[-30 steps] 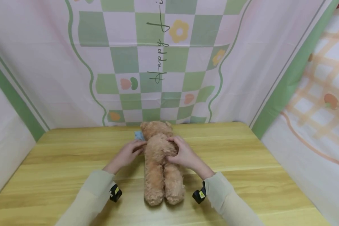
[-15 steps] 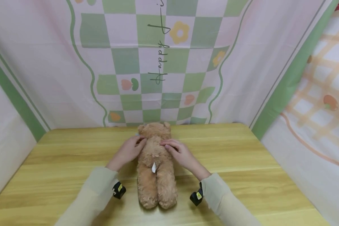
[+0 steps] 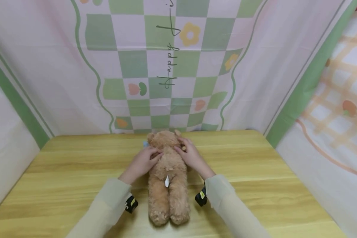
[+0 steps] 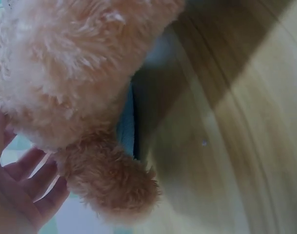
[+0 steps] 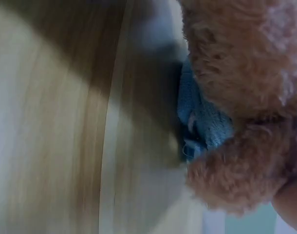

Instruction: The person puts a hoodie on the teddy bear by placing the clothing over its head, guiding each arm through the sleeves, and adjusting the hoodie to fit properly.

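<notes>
Up goes my right hand toward the head end, and the teddy bear has edged rightward from half a second ago! It's lying back-up on the surface, between my hands: left hand loosely curved round one shoulder, right fingers bent round the other, tips partly hidden. White tag showing, blue knit cloth peeking from underneath.

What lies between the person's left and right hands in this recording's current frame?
The upper body of the plush bear lies between the left hand and right hand, as the head view shows.
</notes>
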### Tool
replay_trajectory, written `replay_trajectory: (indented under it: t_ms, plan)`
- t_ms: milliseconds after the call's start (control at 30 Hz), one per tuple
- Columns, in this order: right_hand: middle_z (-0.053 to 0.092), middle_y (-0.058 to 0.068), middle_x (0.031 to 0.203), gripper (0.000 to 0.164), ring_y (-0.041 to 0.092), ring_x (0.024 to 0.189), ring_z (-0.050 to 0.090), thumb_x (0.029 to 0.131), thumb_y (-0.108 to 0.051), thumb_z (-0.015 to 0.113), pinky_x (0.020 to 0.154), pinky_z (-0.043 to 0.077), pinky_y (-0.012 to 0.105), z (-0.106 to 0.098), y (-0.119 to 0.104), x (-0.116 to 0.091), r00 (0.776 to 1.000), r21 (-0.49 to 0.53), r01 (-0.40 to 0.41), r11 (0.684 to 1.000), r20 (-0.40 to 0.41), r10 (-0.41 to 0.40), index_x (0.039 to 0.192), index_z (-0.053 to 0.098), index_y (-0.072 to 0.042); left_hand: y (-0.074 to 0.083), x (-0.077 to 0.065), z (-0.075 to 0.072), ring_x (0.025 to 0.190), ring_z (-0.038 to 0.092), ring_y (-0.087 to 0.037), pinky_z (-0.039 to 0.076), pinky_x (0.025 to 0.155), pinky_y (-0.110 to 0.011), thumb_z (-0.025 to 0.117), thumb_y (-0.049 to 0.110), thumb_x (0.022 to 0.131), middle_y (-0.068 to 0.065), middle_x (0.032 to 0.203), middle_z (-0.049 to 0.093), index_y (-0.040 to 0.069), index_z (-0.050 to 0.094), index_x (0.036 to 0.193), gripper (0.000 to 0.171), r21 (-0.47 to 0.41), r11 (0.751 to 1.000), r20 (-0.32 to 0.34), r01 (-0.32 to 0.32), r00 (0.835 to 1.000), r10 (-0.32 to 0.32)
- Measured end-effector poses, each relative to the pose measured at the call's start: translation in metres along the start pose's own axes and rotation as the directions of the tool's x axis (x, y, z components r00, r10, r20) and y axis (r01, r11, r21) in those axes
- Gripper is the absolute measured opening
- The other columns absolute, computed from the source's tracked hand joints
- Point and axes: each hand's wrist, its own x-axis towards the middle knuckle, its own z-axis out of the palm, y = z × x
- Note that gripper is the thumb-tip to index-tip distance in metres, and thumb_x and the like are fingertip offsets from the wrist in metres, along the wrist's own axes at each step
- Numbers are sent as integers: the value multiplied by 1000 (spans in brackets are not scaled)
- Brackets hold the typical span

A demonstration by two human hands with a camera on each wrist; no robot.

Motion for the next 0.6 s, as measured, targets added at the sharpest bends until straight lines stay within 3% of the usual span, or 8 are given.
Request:
replay_trajectory:
  t_ms: [233, 400, 500, 600]
  plan:
    - [29, 17, 155, 61, 37, 141, 31, 92, -24, 63, 114, 31, 52, 3, 1, 9, 998, -56, 41, 998, 53, -38, 143, 39, 0, -3, -2, 6, 107, 57, -30, 51, 91, -45, 59, 19, 95, -16, 118, 57, 9, 69, 102, 17, 108, 991, -6, -82, 996, 84]
    - [38, 23, 149, 63, 41, 136, 38, 89, -20, 67, 111, 36, 52, -2, -2, 14, 997, -118, 42, 992, 75, -33, 143, 41, 1, -1, -3, 11, 104, 57, -31, 51, 86, -44, 60, 18, 94, -17, 114, 56, 9, 69, 99, 14, 135, 983, -79, -125, 988, 136]
    - [45, 26, 140, 61, 43, 128, 43, 89, -20, 68, 106, 39, 53, -4, -3, 15, 996, -153, 32, 988, 88, -19, 140, 44, 1, 1, -3, 11, 108, 52, -37, 51, 86, -47, 62, 21, 93, -22, 117, 51, 5, 64, 104, 20, 98, 991, -119, -88, 988, 99]
    - [42, 27, 137, 55, 45, 126, 40, 89, -20, 67, 104, 38, 56, -4, -3, 15, 995, -172, 16, 985, 101, 1, 136, 50, 1, 1, 0, 8, 121, 41, -46, 47, 93, -53, 67, 24, 90, -30, 130, 39, -1, 53, 123, 44, 17, 1000, -127, 2, 992, 0]
